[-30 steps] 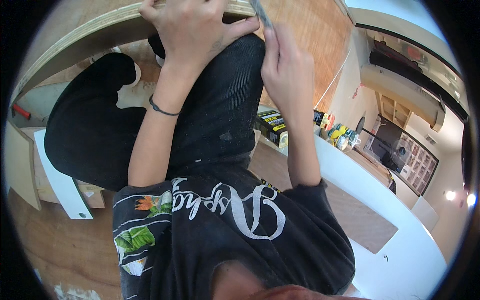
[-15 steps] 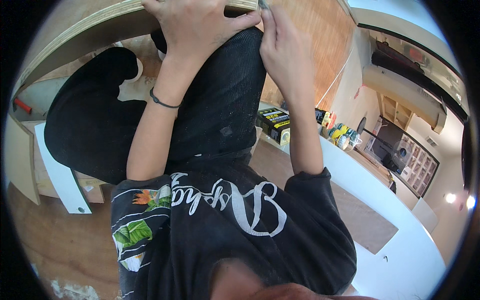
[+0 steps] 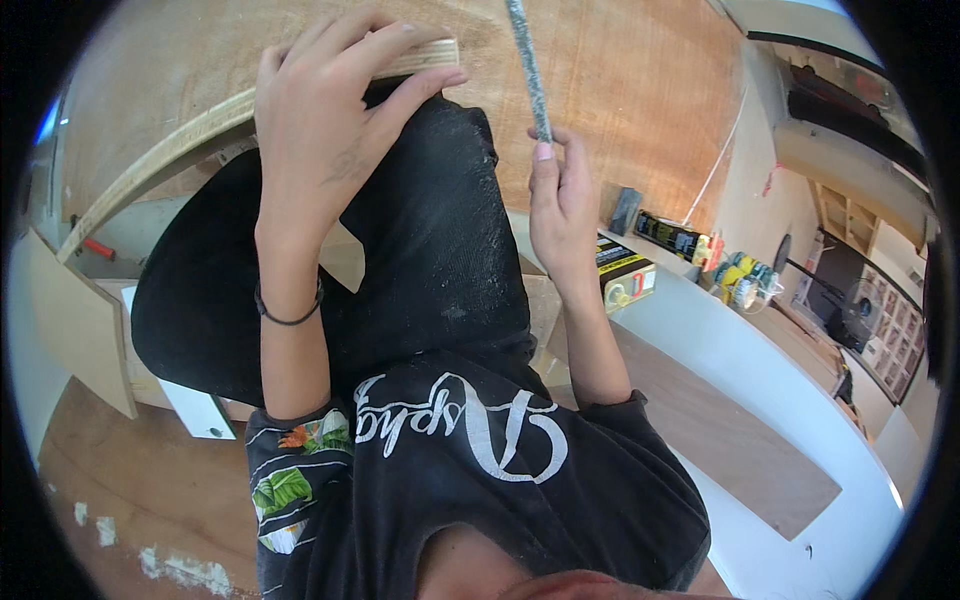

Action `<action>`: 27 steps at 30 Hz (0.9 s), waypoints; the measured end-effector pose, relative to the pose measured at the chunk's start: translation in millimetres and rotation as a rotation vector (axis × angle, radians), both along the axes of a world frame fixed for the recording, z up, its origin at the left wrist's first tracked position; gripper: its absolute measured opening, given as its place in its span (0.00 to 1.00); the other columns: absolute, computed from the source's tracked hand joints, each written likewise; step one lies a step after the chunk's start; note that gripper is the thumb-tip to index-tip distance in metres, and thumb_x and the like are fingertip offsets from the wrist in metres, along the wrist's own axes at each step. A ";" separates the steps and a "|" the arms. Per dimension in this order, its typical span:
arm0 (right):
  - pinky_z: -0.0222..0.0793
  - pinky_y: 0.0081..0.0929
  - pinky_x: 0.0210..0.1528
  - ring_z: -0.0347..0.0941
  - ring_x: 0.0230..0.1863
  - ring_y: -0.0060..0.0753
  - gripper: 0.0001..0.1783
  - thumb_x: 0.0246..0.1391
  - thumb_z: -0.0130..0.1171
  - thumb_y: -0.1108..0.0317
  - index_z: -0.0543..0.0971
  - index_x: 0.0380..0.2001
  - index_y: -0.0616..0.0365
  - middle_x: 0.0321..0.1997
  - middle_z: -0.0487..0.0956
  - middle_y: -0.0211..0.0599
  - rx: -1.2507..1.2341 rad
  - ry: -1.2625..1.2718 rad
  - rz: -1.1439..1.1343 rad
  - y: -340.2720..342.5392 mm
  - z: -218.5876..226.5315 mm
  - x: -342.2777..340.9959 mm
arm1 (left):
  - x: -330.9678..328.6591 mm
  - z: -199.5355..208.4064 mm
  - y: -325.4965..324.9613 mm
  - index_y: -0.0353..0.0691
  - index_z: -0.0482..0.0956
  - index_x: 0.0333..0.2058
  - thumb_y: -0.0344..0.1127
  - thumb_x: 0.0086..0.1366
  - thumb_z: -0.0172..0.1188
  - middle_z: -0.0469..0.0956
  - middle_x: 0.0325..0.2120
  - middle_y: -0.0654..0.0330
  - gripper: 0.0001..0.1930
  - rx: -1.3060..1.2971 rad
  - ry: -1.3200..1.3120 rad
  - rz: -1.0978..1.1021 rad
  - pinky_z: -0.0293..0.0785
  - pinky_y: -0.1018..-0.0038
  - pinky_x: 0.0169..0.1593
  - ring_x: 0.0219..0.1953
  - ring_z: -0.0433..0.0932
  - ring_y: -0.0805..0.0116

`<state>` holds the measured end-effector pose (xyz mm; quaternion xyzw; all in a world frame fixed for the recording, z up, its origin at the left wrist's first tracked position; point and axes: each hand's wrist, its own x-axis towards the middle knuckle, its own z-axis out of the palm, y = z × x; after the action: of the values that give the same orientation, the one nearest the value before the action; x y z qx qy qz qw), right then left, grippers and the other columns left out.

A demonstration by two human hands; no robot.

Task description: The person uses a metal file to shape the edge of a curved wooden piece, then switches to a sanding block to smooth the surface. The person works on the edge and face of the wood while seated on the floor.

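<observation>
A plywood board [image 3: 175, 143] stands on edge across my knee, its pale layered edge facing up. My left hand [image 3: 320, 140] is closed over that edge near the board's right end, thumb on the near side and fingers on the far side. Off to the right, my right hand [image 3: 565, 205] grips the lower end of a long, narrow grey file [image 3: 529, 70]. Whitish dust speckles the file, which points away from me, and its far tip runs out of the picture. The file is apart from the board.
Right of my right arm are a black-and-yellow box [image 3: 622, 272], a dark grey block [image 3: 624, 211] and several tape rolls [image 3: 742, 283] near a long white panel [image 3: 700, 375]. At the left lie a red-handled tool [image 3: 97, 247] and a white strip [image 3: 197, 408].
My right hand has drawn away from the board's end, bringing the file into clear view. The board's end and my left hand now appear lower and further left.
</observation>
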<state>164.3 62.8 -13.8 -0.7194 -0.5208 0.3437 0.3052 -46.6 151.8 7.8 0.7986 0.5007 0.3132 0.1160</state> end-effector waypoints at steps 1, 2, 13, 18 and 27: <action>0.60 0.35 0.23 0.68 0.17 0.33 0.16 0.69 0.46 0.63 0.70 0.51 0.64 0.16 0.70 0.43 -0.035 0.055 -0.009 -0.7 -1.8 -2.9 | -1.1 0.4 0.2 0.52 0.86 0.44 0.46 0.57 0.68 0.81 0.35 0.66 0.17 0.001 0.015 -0.036 0.65 0.70 0.43 0.37 0.78 0.70; 0.60 0.35 0.23 0.68 0.17 0.33 0.16 0.69 0.46 0.64 0.69 0.52 0.64 0.16 0.70 0.44 -0.046 0.071 -0.002 -0.1 -2.3 -5.3 | -2.4 0.3 1.2 0.51 0.85 0.46 0.45 0.58 0.68 0.82 0.37 0.66 0.17 0.000 0.032 -0.071 0.67 0.70 0.42 0.39 0.78 0.69; 0.62 0.23 0.31 0.64 0.27 0.19 0.16 0.70 0.46 0.61 0.70 0.52 0.60 0.24 0.69 0.28 0.113 0.110 0.078 5.0 -75.2 10.0 | 11.8 3.5 6.7 0.38 0.83 0.31 0.42 0.57 0.69 0.79 0.29 0.58 0.12 -0.043 -0.151 -0.084 0.71 0.69 0.37 0.32 0.78 0.62; 0.70 0.39 0.49 0.76 0.44 0.45 0.20 0.68 0.47 0.60 0.72 0.53 0.65 0.42 0.79 0.50 -0.107 -0.304 0.170 49.3 -248.7 57.7 | 31.6 9.3 16.3 0.41 0.82 0.29 0.40 0.59 0.59 0.81 0.25 0.53 0.09 -0.172 -0.268 0.046 0.74 0.60 0.38 0.35 0.80 0.50; 0.71 0.36 0.47 0.76 0.43 0.43 0.18 0.63 0.51 0.62 0.74 0.48 0.66 0.41 0.79 0.48 -0.254 -0.758 -0.002 69.3 -310.8 176.4 | -108.3 7.0 -89.2 0.34 0.74 0.51 0.21 0.65 0.51 0.78 0.48 0.45 0.15 0.529 -0.177 0.794 0.75 0.66 0.54 0.51 0.79 0.53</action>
<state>340.6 132.1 -324.6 -0.8278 -0.5491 0.1153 0.0003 -154.9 62.7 14.9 0.5184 0.6581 0.5165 -0.1770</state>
